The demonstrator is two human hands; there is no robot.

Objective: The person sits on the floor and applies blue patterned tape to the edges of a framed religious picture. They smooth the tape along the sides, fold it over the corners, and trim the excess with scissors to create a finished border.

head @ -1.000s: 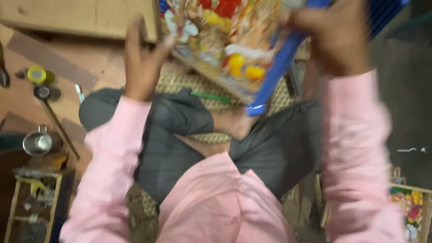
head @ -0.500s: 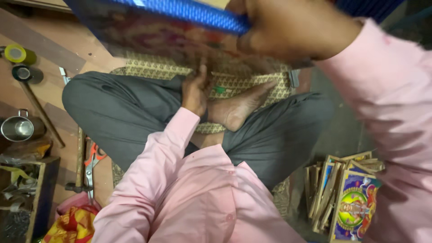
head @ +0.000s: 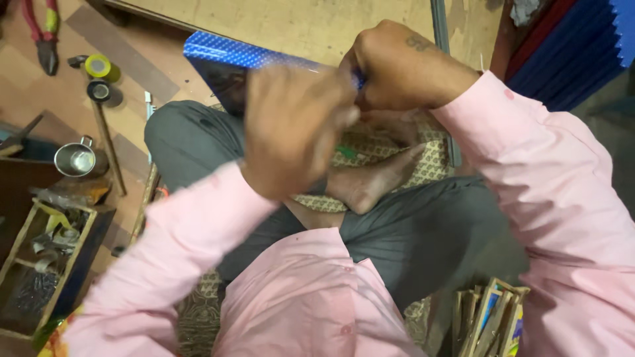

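Note:
I sit cross-legged on a woven mat (head: 390, 149) in grey trousers and a pink shirt. My right hand (head: 400, 66) is closed on the edge of a blue dotted picture frame (head: 231, 56) held over my lap. My left hand (head: 294, 129) is raised in front of the frame, blurred, fingers curled near its edge; whether it grips the frame is unclear. Most of the frame is hidden behind my hands. A green pencil-like thing (head: 345, 151) lies on the mat by my foot.
A wooden board (head: 297, 23) lies ahead. On the floor at left: red-handled pliers (head: 41, 33), tape rolls (head: 99, 69), a hammer (head: 106, 142), a steel cup (head: 74, 158), a wooden box of bits (head: 46, 264). Framed pictures (head: 489, 320) stack at lower right. A blue ribbed thing (head: 575, 46) is at upper right.
The frame has come down and turned from picture-side-up to edge-on. My left hand rose from my foot up to the frame, next to my right hand.

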